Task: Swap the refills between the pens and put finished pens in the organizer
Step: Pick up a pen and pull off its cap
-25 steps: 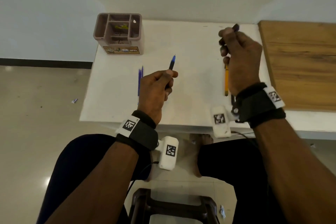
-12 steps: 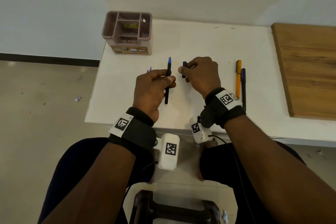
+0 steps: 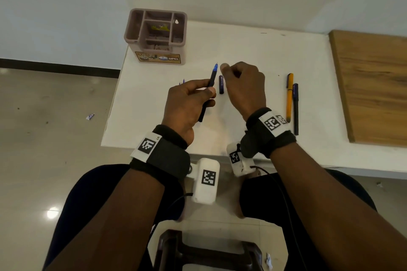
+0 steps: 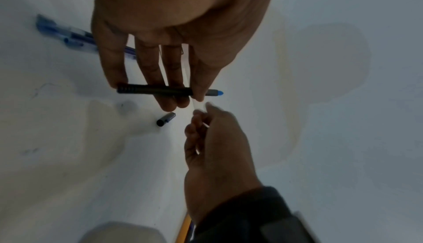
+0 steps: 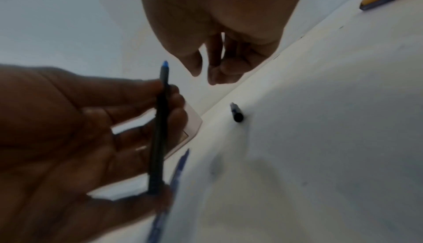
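My left hand [image 3: 211,92] grips a black pen [image 3: 212,78] with a blue tip, held just above the white table with the tip pointing away from me. In the left wrist view the fingers [image 4: 174,100] wrap its barrel [image 4: 155,90]. A dark pen cap [image 3: 221,84] lies loose on the table just right of the pen. My right hand [image 3: 226,68] hovers over the cap near the pen tip, its fingers [image 5: 219,73] loosely curled and holding nothing. Blue refills [image 3: 181,82] lie left of my left hand. The brown organizer [image 3: 160,58] stands at the table's back left.
An orange pen [image 3: 289,97] and a dark pen [image 3: 295,108] lie side by side right of my right wrist. A wooden board [image 3: 374,86] covers the table's right end. The table's front edge [image 3: 176,149] runs under my wrists; a dark stool [image 3: 207,253] stands below.
My right hand came from the far right with the dark cap to beside the pen, set the cap on the table and let go. My left hand keeps its hold on the pen.
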